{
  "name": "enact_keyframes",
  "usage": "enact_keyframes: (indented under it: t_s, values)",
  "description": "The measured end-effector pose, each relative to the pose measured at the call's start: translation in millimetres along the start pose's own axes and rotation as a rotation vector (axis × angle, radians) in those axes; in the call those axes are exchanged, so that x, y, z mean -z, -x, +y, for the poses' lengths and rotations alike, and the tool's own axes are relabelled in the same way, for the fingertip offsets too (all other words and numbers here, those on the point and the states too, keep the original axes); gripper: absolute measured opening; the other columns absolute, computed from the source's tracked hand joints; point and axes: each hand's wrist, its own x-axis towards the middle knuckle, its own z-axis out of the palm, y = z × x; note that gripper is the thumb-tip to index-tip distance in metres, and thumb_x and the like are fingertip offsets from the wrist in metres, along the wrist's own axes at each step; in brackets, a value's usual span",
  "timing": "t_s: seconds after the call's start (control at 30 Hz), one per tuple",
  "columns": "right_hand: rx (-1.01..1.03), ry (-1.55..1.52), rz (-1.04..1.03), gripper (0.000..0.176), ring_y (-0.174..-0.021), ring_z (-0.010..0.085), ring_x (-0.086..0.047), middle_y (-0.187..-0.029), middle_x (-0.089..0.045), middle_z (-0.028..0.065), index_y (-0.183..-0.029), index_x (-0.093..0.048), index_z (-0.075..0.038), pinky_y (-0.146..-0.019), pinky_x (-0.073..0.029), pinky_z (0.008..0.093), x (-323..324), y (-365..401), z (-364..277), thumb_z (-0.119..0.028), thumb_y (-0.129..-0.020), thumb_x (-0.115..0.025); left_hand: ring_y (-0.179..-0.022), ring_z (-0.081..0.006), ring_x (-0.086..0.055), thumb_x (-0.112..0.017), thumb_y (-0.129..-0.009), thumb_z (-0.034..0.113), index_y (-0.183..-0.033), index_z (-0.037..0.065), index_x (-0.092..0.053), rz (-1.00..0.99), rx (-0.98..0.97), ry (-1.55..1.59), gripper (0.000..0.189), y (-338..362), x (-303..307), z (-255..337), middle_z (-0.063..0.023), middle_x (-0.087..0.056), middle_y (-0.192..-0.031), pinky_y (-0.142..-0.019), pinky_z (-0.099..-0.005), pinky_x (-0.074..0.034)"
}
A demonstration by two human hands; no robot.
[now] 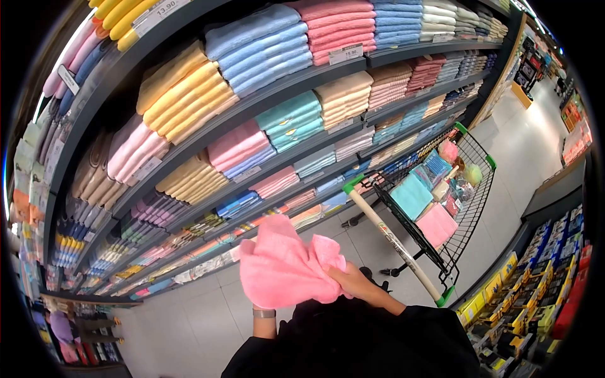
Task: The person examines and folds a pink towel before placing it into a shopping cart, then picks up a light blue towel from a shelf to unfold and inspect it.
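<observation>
A bunched pink towel (283,268) is held up in front of my body. My right hand (353,281) grips its right side, with the fingers closed on the cloth. My left hand is hidden by the towel; only the forearm (265,327) and a band on the wrist (264,313) show below it. The cloth covers that hand, so its fingers cannot be made out.
Shelves of folded towels (258,44) curve along the left and ahead. A wire shopping cart (466,236) at the right holds a folded turquoise towel (411,194), a pink one (437,225) and packaged items. Boxed goods (535,296) line the right side. Another person (66,327) stands lower left.
</observation>
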Motion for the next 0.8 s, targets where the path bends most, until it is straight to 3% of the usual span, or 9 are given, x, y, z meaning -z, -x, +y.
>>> enact_keyframes:
  t_s: [0.03, 0.17, 0.27, 0.4, 0.5, 0.6, 0.63, 0.73, 0.8]
  values:
    - [-0.061, 0.066, -0.04, 0.038, -0.082, 0.0089, -0.059, -0.094, -0.064, 0.0045, -0.112, -0.06, 0.002, -0.071, -0.049, 0.0248, 3.9, 1.3, -0.3, -0.032, -0.095, -0.056, -0.093, -0.0207, -0.058, -0.046, -0.098, 0.029, -0.107, 0.006, -0.052, 0.025, -0.014, -0.007, 0.025, -1.9, 3.6, 1.4, -0.0081, -0.06, -0.1, -0.084, -0.0329, -0.047]
    - [0.322, 0.172, -0.274, 0.045, -0.095, 0.0151, -0.06, -0.106, -0.064, 0.0078, -0.12, -0.056, 0.001, -0.082, -0.047, 0.0285, 6.0, -14.7, 29.2, -0.035, -0.093, -0.057, -0.093, -0.0208, -0.058, -0.046, -0.098, 0.029, -0.106, 0.006, -0.052, 0.105, -0.067, -0.06, 0.025, -9.5, 15.0, 6.5, -0.0083, -0.06, -0.099, -0.083, -0.0329, -0.047]
    - [0.154, 0.325, -0.354, 0.044, -0.1, 0.0161, -0.058, -0.109, -0.063, 0.0093, -0.12, -0.057, 0.0, -0.087, -0.046, 0.0293, 3.4, -3.7, 15.0, -0.035, -0.093, -0.057, -0.092, -0.0209, -0.058, -0.047, -0.098, 0.029, -0.106, 0.006, -0.052, 0.13, -0.112, -0.113, 0.025, -12.2, 20.1, 9.5, -0.0084, -0.06, -0.099, -0.082, -0.0328, -0.048]
    - [0.108, 0.428, -0.417, 0.046, -0.1, 0.0186, -0.059, -0.107, -0.064, 0.0103, -0.118, -0.057, 0.002, -0.088, -0.046, 0.031, 2.9, -8.1, 16.6, -0.037, -0.092, -0.057, -0.091, -0.021, -0.058, -0.047, -0.098, 0.028, -0.106, 0.006, -0.052, 0.144, -0.159, -0.172, 0.024, -16.1, 25.4, 8.6, -0.0086, -0.06, -0.098, -0.082, -0.0328, -0.048]
    - [0.211, 0.306, -0.299, 0.043, -0.084, 0.0151, -0.061, -0.094, -0.065, 0.0079, -0.112, -0.06, 0.001, -0.072, -0.049, 0.0286, 2.6, -12.8, 30.2, -0.036, -0.092, -0.058, -0.091, -0.0211, -0.059, -0.048, -0.098, 0.028, -0.105, 0.006, -0.052, 0.143, -0.206, -0.233, 0.024, -20.9, 33.6, 10.0, -0.0088, -0.06, -0.098, -0.081, -0.0328, -0.048]
    - [0.054, 0.157, -0.086, 0.038, -0.064, 0.0096, -0.058, -0.08, -0.063, 0.0036, -0.107, -0.062, 0.0, -0.055, -0.046, 0.0242, 5.8, -20.8, 37.0, -0.035, -0.092, -0.058, -0.09, -0.0212, -0.059, -0.048, -0.097, 0.028, -0.105, 0.006, -0.052, 0.093, -0.279, -0.323, 0.024, -21.9, 46.8, 13.9, -0.0089, -0.06, -0.098, -0.08, -0.0328, -0.049]
    - [0.229, 0.057, -0.003, 0.032, -0.049, 0.0043, -0.049, -0.069, -0.058, -0.0015, -0.101, -0.062, -0.002, -0.042, -0.036, 0.0203, 3.2, -33.1, 51.8, -0.033, -0.093, -0.057, -0.09, -0.0212, -0.059, -0.049, -0.097, 0.028, -0.105, 0.005, -0.052, 0.059, -0.321, -0.344, 0.024, -20.7, 47.6, 18.8, -0.009, -0.06, -0.097, -0.08, -0.0328, -0.049]
    - [0.193, -0.167, 0.056, 0.03, -0.046, 0.0036, -0.046, -0.065, -0.056, -0.0024, -0.096, -0.061, -0.002, -0.04, -0.034, 0.0199, 12.9, -40.5, 60.1, -0.031, -0.094, -0.055, -0.088, -0.0222, -0.06, -0.052, -0.095, 0.024, -0.103, 0.004, -0.053, -0.13, -0.505, -0.242, 0.021, -14.7, 25.0, 37.9, -0.0104, -0.061, -0.095, -0.078, -0.0326, -0.05]
    - [0.155, -0.222, 0.073, 0.027, -0.057, 0.005, -0.049, -0.075, -0.057, 0.0, -0.1, -0.059, -0.001, -0.049, -0.037, 0.0204, 9.3, -40.1, 55.8, -0.027, -0.095, -0.053, -0.084, -0.0239, -0.062, -0.058, -0.091, 0.018, -0.099, 0.002, -0.054, -0.271, -0.608, -0.14, 0.018, -8.1, -4.1, 48.0, -0.0131, -0.063, -0.091, -0.076, -0.0324, -0.051]
